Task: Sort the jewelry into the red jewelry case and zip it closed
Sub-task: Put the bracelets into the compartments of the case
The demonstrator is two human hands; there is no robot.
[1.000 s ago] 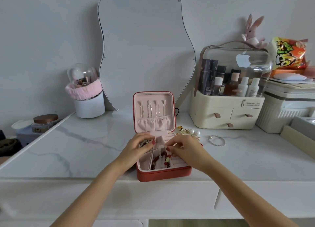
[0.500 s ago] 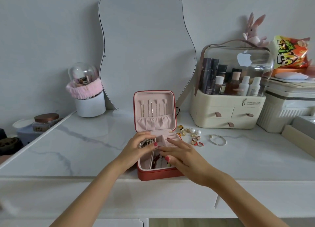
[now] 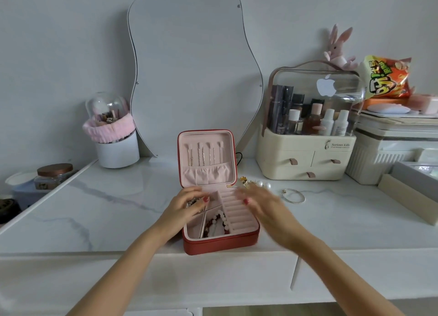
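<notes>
Red jewelry case (image 3: 220, 243) sits open at the worktop's front edge between our hands. Our left hand (image 3: 187, 204) pinches a beaded piece over its back-left compartment; our right hand (image 3: 263, 205), blurred with fingers seemingly loose, is nearer the loose gold-and-pearl jewelry (image 3: 254, 184) just beyond it.

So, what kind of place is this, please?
Most likely a dressing table at home, perhaps in a bedroom: a wavy mirror leans on the wall, a cosmetics organizer holds bottles, and a brush holder stands on the marble-look tabletop.
</notes>
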